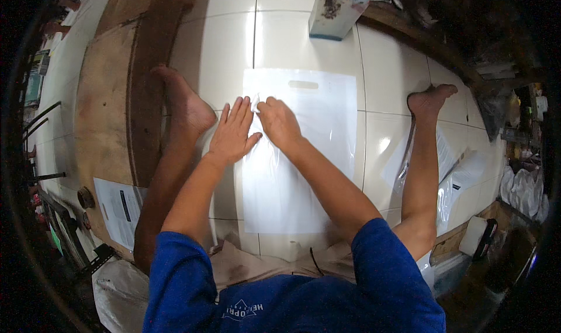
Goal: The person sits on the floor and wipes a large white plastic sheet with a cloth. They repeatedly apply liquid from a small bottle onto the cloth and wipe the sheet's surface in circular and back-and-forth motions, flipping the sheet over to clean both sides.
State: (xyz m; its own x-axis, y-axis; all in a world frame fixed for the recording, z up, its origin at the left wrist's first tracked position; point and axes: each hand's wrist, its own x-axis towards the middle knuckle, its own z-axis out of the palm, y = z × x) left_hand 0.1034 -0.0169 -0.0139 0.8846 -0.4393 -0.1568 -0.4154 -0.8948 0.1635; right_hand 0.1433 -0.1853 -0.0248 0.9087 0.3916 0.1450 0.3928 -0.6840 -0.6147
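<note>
A white plastic bag with a cut-out handle slot lies flat on the tiled floor between my bare legs. A clear plastic sheet rests on top of it. My left hand presses flat near the bag's left edge, fingers spread. My right hand sits just beside it, fingers pinching the clear plastic at its upper left corner.
A white carton stands on the floor beyond the bag. More clear bags and papers lie by my right leg. A printed sheet lies on a wooden board at the left. White sacks sit at far right.
</note>
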